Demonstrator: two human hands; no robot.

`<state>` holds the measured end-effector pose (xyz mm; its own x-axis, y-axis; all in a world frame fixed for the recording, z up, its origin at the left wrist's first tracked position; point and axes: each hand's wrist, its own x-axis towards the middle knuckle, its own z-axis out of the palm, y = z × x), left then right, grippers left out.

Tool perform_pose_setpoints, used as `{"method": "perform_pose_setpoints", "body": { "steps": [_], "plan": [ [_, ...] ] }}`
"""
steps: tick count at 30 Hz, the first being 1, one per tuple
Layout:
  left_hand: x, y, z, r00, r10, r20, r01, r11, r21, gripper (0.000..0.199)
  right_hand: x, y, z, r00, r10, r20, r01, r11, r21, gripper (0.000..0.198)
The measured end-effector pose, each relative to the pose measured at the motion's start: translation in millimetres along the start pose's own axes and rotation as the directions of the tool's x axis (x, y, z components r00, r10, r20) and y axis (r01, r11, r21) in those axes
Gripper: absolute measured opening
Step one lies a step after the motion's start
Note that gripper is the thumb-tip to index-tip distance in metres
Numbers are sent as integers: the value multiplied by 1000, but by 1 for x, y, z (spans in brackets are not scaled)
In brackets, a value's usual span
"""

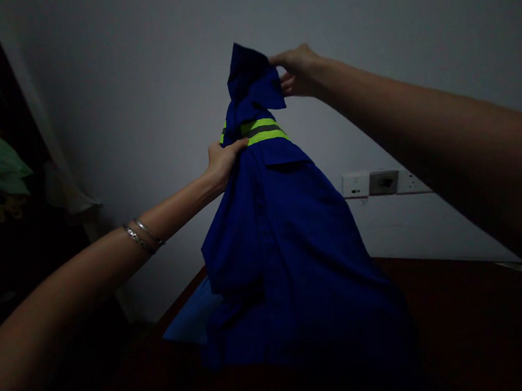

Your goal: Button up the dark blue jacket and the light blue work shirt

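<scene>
1 blue, yellow-striped garment (297,229)

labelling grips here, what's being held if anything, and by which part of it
A blue jacket: the left hand grips it beside the yellow-striped band, and the right hand holds the edge of its collar.

The garment (307,215) is matt cloth, the bracelets (138,239) shiny metal, the wall (151,89) smooth and matt.
</scene>
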<state>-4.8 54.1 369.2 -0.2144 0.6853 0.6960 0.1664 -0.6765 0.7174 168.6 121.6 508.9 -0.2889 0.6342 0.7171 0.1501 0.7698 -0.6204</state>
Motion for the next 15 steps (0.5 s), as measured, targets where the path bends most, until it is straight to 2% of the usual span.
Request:
{"method": "perform_pose_setpoints", "body": {
  "steps": [2, 5, 8, 11, 13, 15],
  "plan": [
    [8, 8, -11, 999, 3, -49, -2, 1000, 25, 28, -28, 19, 6, 997, 79, -8, -79, 997, -15, 67],
    [18, 22, -33, 991, 19, -130, -8, 996, 89, 22, -83, 55, 26, 996, 88, 14, -88, 996, 12, 74],
    [26, 38, -56, 975, 86, -206, -54, 987, 154, 20, -153, 104, 51, 972, 135, 193, -162, 978, 132, 85],
    [32, 51, -78, 948, 179, -265, -118, 966, 232, 21, -227, 152, 81, 912, 111, 394, -250, 914, 321, 76],
    [38, 57, -92, 926, 245, -285, -154, 939, 306, 22, -273, 174, 108, 861, 93, 500, -342, 834, 433, 84],
    [46, 59, -106, 897, 311, -314, -172, 900, 400, 26, -311, 181, 141, 830, 72, 553, -388, 787, 480, 97]
  ]
}}
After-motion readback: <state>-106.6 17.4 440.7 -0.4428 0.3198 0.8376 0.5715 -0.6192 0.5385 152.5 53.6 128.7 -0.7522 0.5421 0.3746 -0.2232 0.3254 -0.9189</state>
